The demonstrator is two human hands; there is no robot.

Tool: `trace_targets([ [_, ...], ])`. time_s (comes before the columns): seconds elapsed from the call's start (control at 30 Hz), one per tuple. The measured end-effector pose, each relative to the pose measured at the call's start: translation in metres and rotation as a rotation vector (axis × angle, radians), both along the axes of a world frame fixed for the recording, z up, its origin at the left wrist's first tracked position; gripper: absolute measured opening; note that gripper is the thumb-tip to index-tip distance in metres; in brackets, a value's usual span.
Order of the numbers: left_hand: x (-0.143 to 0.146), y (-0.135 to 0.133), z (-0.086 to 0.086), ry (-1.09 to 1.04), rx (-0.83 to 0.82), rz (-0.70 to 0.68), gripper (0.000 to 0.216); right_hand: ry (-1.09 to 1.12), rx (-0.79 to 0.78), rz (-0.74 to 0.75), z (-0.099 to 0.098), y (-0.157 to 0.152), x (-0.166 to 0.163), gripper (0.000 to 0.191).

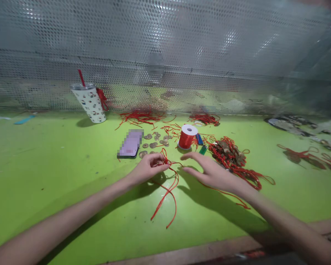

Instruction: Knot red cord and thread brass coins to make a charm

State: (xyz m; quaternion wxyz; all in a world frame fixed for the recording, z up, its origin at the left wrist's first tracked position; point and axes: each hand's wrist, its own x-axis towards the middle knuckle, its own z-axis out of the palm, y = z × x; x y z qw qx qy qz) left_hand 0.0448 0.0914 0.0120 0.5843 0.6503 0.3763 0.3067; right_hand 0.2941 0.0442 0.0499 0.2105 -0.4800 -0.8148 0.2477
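My left hand pinches a knotted red cord near its knot, with a small loop sticking up above the fingers. Several loose ends of the cord hang down and lie on the table towards me. Just to the right, my right hand has its thumb and fingers apart, beside one strand that reaches towards the thumb tip. Behind the hands lie several loose coins. A spool of red cord stands upright beyond my right hand.
A phone lies left of the coins. Right of the spool are a green lighter, a blue lighter and a pile of corded coins. A patterned tumbler stands back left. Red cord pieces lie before the mesh screen.
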Motion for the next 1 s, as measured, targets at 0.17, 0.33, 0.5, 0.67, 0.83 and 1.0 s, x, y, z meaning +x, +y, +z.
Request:
trace_targets([
  [0.17, 0.001, 0.0, -0.001, -0.05, 0.009, 0.017, 0.027, 0.271, -0.093, 0.105, -0.032, 0.016, -0.046, 0.022],
  [0.33, -0.008, 0.007, 0.0, -0.087, -0.028, 0.138, 0.026, 0.498, -0.195, -0.005, -0.046, 0.023, -0.055, 0.032],
  [0.5, -0.007, 0.007, -0.001, -0.054, 0.023, 0.177, 0.02, 0.644, -0.264, -0.093, -0.056, 0.02, -0.058, 0.038],
  [0.67, -0.001, 0.001, -0.006, -0.06, 0.076, 0.206, 0.022, 0.672, -0.237, -0.103, -0.057, 0.016, -0.06, 0.035],
  [0.83, -0.001, 0.0, -0.011, -0.02, 0.104, 0.228, 0.026, 0.678, -0.245, -0.113, -0.056, 0.016, -0.06, 0.034],
  [1.0, -0.003, 0.001, -0.008, -0.024, 0.085, 0.238, 0.027, 0.676, -0.185, -0.189, -0.056, 0.017, -0.055, 0.034],
])
